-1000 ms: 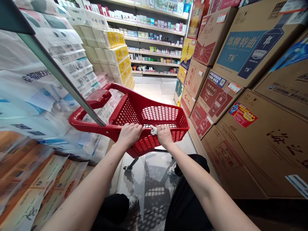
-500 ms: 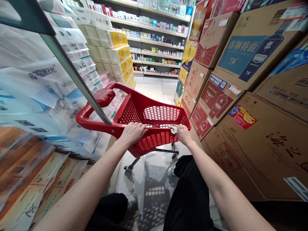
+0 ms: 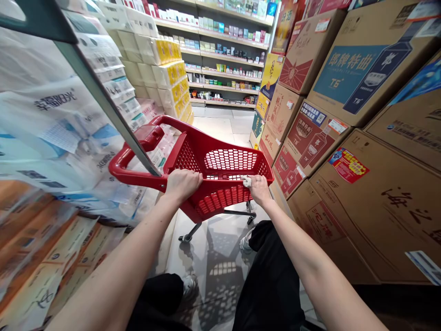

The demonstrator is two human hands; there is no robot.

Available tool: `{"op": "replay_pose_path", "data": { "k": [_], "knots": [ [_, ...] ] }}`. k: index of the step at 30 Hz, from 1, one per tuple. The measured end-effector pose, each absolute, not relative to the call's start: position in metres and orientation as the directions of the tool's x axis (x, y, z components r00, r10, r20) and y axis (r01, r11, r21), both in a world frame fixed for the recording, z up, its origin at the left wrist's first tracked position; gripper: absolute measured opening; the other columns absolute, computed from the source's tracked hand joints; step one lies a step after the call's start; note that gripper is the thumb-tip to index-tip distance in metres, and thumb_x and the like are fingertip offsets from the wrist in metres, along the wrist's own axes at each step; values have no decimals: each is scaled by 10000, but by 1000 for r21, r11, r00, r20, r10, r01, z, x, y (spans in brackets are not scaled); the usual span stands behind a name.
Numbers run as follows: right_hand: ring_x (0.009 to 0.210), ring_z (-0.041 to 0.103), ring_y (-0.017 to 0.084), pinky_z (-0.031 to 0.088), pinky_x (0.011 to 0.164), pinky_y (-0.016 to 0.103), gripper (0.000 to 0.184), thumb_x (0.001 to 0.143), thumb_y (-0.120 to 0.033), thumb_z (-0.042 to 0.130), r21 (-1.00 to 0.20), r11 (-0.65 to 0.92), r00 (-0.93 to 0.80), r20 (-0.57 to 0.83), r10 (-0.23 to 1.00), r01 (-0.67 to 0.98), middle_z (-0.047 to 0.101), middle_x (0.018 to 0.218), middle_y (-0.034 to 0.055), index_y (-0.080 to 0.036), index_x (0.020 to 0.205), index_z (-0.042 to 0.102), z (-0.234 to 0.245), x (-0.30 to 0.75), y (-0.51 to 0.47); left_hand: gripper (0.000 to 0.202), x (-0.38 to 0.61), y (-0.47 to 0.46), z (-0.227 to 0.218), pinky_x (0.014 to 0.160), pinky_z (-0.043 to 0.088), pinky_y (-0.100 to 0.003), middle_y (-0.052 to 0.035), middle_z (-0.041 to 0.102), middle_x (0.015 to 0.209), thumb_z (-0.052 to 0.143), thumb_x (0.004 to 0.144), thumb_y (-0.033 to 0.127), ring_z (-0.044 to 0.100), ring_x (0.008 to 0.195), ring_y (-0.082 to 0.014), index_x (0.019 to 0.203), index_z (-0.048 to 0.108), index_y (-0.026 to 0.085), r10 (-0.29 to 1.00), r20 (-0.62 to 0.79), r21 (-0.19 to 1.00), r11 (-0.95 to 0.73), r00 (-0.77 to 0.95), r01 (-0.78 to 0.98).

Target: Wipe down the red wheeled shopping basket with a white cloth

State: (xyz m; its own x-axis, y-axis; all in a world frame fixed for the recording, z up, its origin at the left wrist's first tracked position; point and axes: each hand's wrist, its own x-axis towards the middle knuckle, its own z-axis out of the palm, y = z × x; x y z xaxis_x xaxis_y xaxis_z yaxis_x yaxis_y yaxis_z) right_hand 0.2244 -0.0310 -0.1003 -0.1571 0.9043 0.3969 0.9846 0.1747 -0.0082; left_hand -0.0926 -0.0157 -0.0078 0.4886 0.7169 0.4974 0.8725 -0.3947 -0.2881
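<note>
A red plastic shopping cart (image 3: 225,200) with perforated basket walls stands sideways in front of me, its handle end to the left. My left hand (image 3: 183,184) is closed over the near rim of the basket, close to the handle end. Farther right on the same rim, my right hand (image 3: 260,189) pinches a small crumpled white cloth (image 3: 246,182) that touches the rim. Most of the cloth is hidden by the fingers. A grey metal pole (image 3: 110,112) rises from the handle end toward the upper left. No goods show in the visible part of the basket.
Wrapped tissue packs (image 3: 51,124) are piled on the left, with yellow-sided packs (image 3: 168,76) behind. Stacked cardboard cartons (image 3: 389,202) line the right side closely. Shelves of small boxed goods (image 3: 227,50) stand at the back. Grey tiled floor (image 3: 206,243) runs under the cart.
My left hand has shifted left along the rim toward the handle end, its fingers now curled tighter. My right hand and the cloth have moved slightly left. The cart stays nearly in place.
</note>
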Motion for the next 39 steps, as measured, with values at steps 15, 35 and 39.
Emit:
{"op": "replay_pose_path", "data": {
  "k": [15, 35, 39],
  "knots": [
    [997, 510, 236, 391, 927, 362, 306, 984, -202, 417, -60, 431, -381, 366, 849, 901, 600, 1117, 112, -170, 1260, 545, -76, 165, -35, 464, -92, -25, -5, 597, 341, -361, -94, 709, 694, 361, 972, 331, 673, 693, -270, 690, 687, 158, 705, 479, -305, -425, 523, 852],
    [964, 533, 232, 412, 871, 361, 286, 1021, -269, 357, -58, 438, -380, 406, 831, 897, 597, 1071, 96, -192, 1242, 520, -66, 116, -36, 455, -86, -29, -5, 595, 354, -360, -122, 707, 685, 370, 948, 314, 669, 677, -266, 679, 695, 145, 707, 487, -244, -452, 512, 858],
    [980, 520, 240, 396, 904, 372, 273, 1001, -239, 401, -54, 377, -323, 411, 852, 925, 591, 1063, 104, -178, 1227, 540, -74, 144, -39, 464, -84, -31, -4, 594, 344, -363, -125, 705, 678, 370, 948, 310, 665, 675, -266, 659, 693, 144, 709, 498, -235, -444, 499, 865]
  ]
}}
